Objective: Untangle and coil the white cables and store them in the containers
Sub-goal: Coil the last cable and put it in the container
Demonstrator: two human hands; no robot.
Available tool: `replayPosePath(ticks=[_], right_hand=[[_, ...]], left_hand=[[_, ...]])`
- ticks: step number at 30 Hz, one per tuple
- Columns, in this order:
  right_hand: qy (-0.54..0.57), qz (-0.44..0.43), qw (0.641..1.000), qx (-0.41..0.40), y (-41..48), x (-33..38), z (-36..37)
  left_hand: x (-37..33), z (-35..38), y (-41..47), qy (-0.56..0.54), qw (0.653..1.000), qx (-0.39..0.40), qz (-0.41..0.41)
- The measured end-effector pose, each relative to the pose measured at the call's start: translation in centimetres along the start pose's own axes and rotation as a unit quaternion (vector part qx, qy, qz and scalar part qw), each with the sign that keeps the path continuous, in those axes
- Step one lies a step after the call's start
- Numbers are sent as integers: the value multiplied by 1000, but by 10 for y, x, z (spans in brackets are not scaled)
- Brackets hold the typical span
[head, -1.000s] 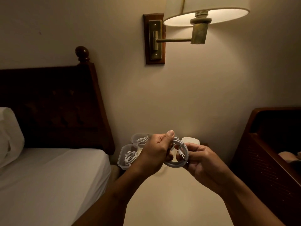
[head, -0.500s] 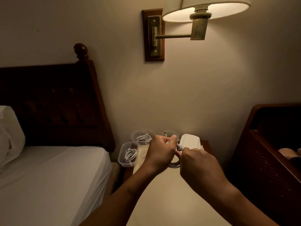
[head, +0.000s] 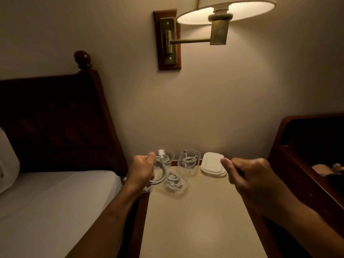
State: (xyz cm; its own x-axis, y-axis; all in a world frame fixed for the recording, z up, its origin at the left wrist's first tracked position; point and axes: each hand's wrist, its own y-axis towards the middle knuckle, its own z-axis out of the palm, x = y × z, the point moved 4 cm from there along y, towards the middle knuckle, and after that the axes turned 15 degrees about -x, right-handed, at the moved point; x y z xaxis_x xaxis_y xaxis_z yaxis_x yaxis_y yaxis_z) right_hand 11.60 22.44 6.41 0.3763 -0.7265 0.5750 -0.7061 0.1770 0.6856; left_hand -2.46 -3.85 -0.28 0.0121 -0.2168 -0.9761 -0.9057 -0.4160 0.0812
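My left hand (head: 142, 171) grips a coiled white cable (head: 161, 173) over the nightstand's left rear corner. Three clear plastic containers stand there, each with a coiled white cable inside: one near the front (head: 175, 181), one at the back left (head: 167, 158) partly behind the held coil, one at the back middle (head: 189, 160). A stack of white lids (head: 212, 164) lies to their right. My right hand (head: 245, 174) hovers beside the lids with fingers curled and holds nothing I can see.
The cream-topped nightstand (head: 197, 216) stands between a bed with a white sheet (head: 52, 198) and dark headboard (head: 55, 123) on the left and a dark wooden bed frame (head: 307, 164) on the right. A lit wall lamp (head: 223, 13) hangs above.
Both hands held the coil together before. Now my right hand has let go and moved right. My left hand has carried the coil left and down toward the containers.
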Motion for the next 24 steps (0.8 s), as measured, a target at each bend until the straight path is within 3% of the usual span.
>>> replayPosePath(ticks=[5, 14, 17, 21, 24], right_hand=[[48, 29, 998, 19, -4, 10, 58], [65, -64, 992, -88, -6, 18, 72], [46, -119, 988, -83, -2, 18, 68], [96, -71, 992, -41, 1, 5, 72], [194, 38, 980, 13, 3, -1, 73]], left_hand=[[-10, 25, -34, -35, 995, 97, 9], [-26, 28, -59, -58, 982, 177, 8], [-30, 29, -63, -81, 977, 198, -10], [-31, 29, -66, -108, 972, 209, -29], [-29, 30, -69, -121, 967, 220, -45]])
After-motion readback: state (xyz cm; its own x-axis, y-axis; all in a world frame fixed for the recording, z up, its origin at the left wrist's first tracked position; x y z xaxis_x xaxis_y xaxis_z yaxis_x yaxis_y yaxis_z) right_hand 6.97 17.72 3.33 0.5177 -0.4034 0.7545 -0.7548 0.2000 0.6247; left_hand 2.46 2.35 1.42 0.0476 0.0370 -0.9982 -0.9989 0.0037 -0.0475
